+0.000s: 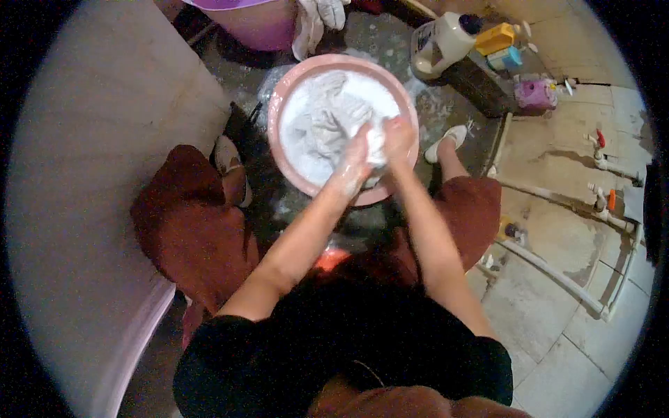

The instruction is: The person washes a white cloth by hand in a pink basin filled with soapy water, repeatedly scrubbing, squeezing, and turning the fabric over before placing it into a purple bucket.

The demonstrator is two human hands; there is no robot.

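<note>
A round pink basin [287,161] stands on the wet floor, full of white suds. White wet cloth [338,111] lies bunched in the foam. At the basin's near right side, my left hand [357,155] is closed on a part of this cloth. Close beside it, my right hand [398,139] is closed on the same cloth, its fingers slightly blurred. A foamy lump of the cloth shows between the two hands. Suds cling to my left wrist.
A purple tub [258,24] with white cloth over its rim stands at the back left. A large detergent jug [446,45], a yellow bottle [496,38] and a purple bottle [535,93] stand at the back right. Pipes with a red-handled tap [599,139] run along the right wall.
</note>
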